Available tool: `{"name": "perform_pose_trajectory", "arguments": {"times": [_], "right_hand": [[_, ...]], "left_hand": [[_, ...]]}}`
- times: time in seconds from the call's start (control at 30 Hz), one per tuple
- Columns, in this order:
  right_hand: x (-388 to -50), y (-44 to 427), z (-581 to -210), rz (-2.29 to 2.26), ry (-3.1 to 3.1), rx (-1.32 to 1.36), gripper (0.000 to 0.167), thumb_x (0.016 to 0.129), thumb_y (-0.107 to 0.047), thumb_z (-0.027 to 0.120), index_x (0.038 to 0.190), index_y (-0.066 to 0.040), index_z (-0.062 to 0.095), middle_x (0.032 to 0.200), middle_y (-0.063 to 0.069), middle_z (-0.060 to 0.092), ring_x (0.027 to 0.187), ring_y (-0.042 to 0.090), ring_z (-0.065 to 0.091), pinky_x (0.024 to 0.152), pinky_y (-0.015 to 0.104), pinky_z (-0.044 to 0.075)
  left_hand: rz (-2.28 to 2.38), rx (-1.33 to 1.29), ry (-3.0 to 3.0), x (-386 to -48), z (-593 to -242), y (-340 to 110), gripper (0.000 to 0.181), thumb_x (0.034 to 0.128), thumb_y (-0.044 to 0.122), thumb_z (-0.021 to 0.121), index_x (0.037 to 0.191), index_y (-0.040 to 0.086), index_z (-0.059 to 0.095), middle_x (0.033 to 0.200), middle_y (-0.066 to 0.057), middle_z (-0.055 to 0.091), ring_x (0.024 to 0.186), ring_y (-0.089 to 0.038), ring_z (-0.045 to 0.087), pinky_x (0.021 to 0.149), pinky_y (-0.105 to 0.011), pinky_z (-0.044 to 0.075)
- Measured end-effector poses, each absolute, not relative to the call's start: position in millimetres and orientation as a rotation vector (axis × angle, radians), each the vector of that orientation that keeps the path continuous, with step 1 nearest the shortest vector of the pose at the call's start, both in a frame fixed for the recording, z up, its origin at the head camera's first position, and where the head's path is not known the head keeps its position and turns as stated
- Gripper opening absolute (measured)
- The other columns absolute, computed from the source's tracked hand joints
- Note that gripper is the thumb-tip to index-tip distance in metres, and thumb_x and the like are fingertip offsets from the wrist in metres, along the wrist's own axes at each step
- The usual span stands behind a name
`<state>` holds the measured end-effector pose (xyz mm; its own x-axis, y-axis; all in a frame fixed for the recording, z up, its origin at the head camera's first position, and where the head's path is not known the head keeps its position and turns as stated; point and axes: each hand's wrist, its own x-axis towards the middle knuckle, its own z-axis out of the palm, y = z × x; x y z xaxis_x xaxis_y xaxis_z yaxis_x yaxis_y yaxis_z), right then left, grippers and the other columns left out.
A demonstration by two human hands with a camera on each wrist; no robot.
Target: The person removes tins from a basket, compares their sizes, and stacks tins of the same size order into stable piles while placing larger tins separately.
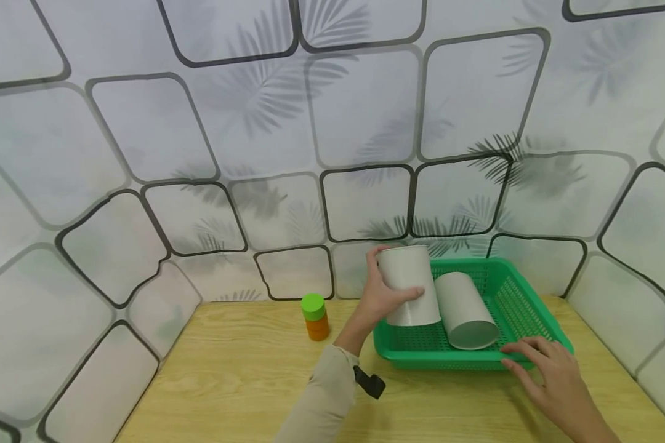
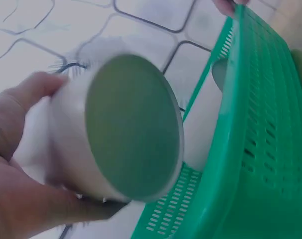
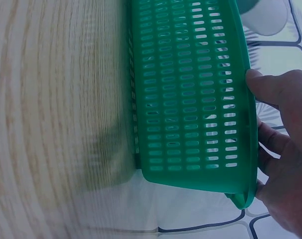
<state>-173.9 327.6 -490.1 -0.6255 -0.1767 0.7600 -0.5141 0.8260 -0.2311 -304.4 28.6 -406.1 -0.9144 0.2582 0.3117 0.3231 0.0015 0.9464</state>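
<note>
My left hand (image 1: 381, 298) grips a white cylinder (image 1: 411, 283) around its side, held tilted over the left part of a green plastic basket (image 1: 443, 362). In the left wrist view the round end of this cylinder (image 2: 133, 127) faces the camera and looks grey-green; whether it is hollow I cannot tell. A second white cylinder (image 1: 462, 307) lies on its side inside the basket. At the basket's front right, my right hand (image 1: 551, 375) holds the rim, thumb and fingers on it. The right wrist view shows the thumb (image 3: 265, 84) at the rim's edge.
A small orange jar with a green lid (image 1: 314, 317) stands on the wooden table (image 1: 238, 369), left of the basket. Behind the table rises a patterned wall covering (image 1: 366, 111). A black band or strap piece (image 1: 370, 383) sits at the left wrist.
</note>
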Motion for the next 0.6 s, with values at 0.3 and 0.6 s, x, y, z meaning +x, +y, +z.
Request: {"name": "perform_pose_trajectory", "arguments": {"times": [0.3, 0.6], "right_hand": [[-174, 327, -490, 0.570, -2.243, 0.506, 0.043, 0.062, 0.002, 0.090, 0.097, -0.019, 0.077, 0.094, -0.006, 0.066, 0.084, 0.010, 0.053, 0.073, 0.026, 0.035], [-175, 329, -490, 0.575, -2.227, 0.530, 0.043, 0.061, 0.003, 0.090, 0.098, -0.017, 0.078, 0.094, -0.006, 0.066, 0.083, 0.011, 0.053, 0.072, 0.023, 0.035]], "left_hand": [[-2.366, -0.557, -2.034, -298, -400, 19, 0.085, 0.0878, 0.025, 0.082, 0.149, 0.035, 0.023, 0.148, -0.009, 0.038, 0.110, -0.036, 0.063, 0.083, -0.053, 0.058], [-2.412, -0.518, -1.895, -292, -398, 12, 0.080, 0.0911, 0.024, 0.078, 0.149, 0.028, 0.024, 0.146, -0.011, 0.042, 0.108, -0.037, 0.063, 0.083, -0.054, 0.057]]}}
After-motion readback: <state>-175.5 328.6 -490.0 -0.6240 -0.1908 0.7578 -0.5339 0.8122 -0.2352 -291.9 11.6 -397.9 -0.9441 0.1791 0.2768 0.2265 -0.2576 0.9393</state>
